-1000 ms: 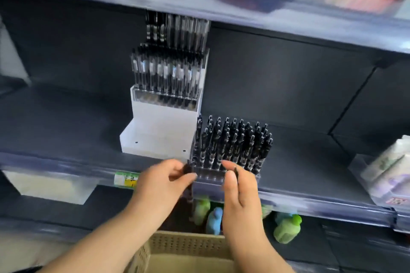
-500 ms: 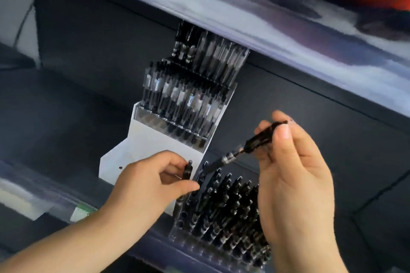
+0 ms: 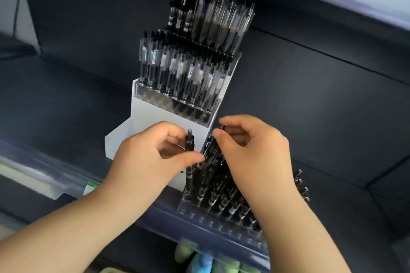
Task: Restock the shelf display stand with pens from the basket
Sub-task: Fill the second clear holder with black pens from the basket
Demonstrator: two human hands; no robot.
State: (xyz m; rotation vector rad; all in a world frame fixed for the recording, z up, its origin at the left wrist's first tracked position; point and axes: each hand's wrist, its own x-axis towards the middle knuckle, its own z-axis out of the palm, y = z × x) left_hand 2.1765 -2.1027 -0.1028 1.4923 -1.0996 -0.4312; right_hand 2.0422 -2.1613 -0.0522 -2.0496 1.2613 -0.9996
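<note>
The left hand (image 3: 153, 162) pinches a pen (image 3: 190, 143), the right hand (image 3: 255, 155) another pen (image 3: 213, 144), both above the rack (image 3: 199, 213) (better to lower them upright into free holes).

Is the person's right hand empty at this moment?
No, the right hand pinches a black pen near its upper end, over the tray of pens.
</note>
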